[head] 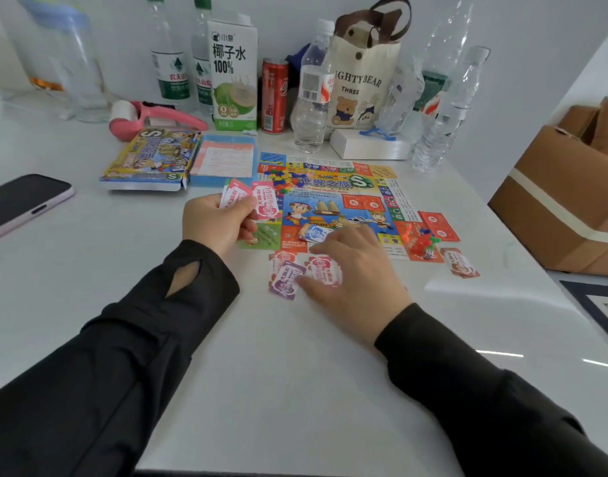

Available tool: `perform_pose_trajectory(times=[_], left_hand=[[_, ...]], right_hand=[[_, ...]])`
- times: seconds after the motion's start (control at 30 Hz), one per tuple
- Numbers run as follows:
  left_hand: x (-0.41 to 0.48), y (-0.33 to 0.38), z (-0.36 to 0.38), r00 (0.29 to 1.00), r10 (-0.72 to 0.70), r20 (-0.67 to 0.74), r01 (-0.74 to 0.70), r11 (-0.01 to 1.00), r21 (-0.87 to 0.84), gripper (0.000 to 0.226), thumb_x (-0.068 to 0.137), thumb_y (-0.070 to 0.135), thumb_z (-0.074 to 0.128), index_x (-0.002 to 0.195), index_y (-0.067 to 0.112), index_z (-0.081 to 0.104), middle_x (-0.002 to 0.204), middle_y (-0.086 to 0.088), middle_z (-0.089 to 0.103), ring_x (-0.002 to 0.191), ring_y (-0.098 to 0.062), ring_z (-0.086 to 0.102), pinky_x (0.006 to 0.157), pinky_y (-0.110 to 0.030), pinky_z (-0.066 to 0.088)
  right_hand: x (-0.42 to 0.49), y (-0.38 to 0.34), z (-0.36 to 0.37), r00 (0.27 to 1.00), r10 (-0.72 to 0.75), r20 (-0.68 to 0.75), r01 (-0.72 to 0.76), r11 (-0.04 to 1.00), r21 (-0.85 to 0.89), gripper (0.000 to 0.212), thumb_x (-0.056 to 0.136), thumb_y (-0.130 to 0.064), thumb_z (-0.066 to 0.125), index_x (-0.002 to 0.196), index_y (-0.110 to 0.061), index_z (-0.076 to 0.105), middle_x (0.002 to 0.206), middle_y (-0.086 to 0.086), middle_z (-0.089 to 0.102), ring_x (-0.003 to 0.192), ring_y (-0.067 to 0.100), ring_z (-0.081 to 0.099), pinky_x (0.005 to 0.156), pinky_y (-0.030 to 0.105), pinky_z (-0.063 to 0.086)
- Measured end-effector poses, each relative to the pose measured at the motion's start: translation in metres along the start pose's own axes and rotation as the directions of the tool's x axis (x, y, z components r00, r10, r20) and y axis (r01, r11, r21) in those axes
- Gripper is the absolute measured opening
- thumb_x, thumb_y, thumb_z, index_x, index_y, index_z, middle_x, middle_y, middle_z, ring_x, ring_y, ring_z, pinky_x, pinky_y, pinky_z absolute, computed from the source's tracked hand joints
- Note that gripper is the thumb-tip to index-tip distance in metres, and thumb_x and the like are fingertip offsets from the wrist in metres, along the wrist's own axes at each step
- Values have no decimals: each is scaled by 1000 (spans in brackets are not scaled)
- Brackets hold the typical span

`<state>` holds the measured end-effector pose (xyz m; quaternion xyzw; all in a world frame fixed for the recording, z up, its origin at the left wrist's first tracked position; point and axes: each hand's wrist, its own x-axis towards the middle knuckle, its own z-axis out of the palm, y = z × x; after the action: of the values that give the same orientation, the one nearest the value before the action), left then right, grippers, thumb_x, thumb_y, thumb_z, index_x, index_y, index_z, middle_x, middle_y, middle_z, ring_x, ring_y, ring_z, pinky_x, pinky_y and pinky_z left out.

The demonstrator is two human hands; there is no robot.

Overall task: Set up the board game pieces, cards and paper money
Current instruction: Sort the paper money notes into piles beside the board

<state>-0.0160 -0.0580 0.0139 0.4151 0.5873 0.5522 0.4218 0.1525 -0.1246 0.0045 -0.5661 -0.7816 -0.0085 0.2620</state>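
A colourful paper game board (343, 197) lies flat on the white table. My left hand (216, 222) holds a fan of pink paper money notes (261, 201) above the board's left edge. My right hand (354, 270) rests flat on the table, its fingers touching pink and purple notes (288, 275) laid in front of the board. Blue notes (314, 233) lie on the board. Small coloured pieces (278, 180) are heaped at its top left, red and orange pieces (421, 242) at its lower right. Red cards (438, 226) and brown notes (460, 262) lie to the right.
The game box (151, 160) and a blue rules sheet (223, 160) lie behind left. A phone (20, 204) is at the far left. Bottles, a coconut water carton (232, 74), a red can (274, 96), a tote bag (361, 80) line the back. A cardboard box (564, 201) stands right.
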Motion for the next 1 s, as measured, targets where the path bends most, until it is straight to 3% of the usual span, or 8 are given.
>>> perform_pose_trajectory(times=[0.1,0.2,0.4,0.53,0.73,0.87,1.0], left_hand=[[5,-3,-1,1000,12,0,-12,1000,19,24,86,18,64,63,10,60,41,7,58,35,-3,51,40,-14,45],[7,-5,2,999,48,11,-48,997,53,25,86,20,63,63,11,61,47,4,60,39,-5,52,45,-15,48],[9,-5,6,996,78,34,-81,992,93,24,87,24,62,66,11,61,57,-1,61,37,-2,52,43,-12,47],[12,-3,5,998,57,32,-59,996,68,24,88,23,62,66,12,61,54,2,61,38,-2,53,43,-12,47],[12,2,1,999,31,-14,-31,1000,5,22,87,20,62,67,11,61,59,0,60,35,-1,51,42,-10,44],[14,1,-1,1000,8,-17,-8,1000,-12,22,87,22,62,68,12,61,60,0,61,37,-1,52,44,-11,46],[13,-1,-1,1000,23,-3,-23,1000,-11,23,87,22,62,67,12,61,59,0,60,38,-1,52,44,-12,46]], right_hand=[[7,-14,6,986,-55,157,65,996,-60,56,77,-63,54,111,-19,64,108,-4,57,105,18,44,92,34,33],[11,-15,8,977,-126,173,136,990,-46,48,79,-56,58,113,-22,63,112,-7,58,109,16,42,92,31,28],[13,-10,14,983,-128,132,131,991,-19,31,85,-42,54,88,-17,72,90,-5,68,91,18,55,83,33,37],[16,-8,18,988,-154,-14,153,988,-32,23,82,-17,53,64,-11,67,64,0,65,67,24,57,69,34,46],[32,-10,2,912,-259,-318,242,966,-95,26,87,-14,52,68,-6,68,71,3,68,68,25,58,65,34,45],[30,-9,14,918,-360,-169,342,931,-123,21,87,-11,54,71,-4,68,72,6,67,67,27,58,63,35,48],[23,-4,23,959,-278,63,280,960,-24,33,89,-20,44,69,-6,66,69,6,65,64,27,59,55,37,51]])
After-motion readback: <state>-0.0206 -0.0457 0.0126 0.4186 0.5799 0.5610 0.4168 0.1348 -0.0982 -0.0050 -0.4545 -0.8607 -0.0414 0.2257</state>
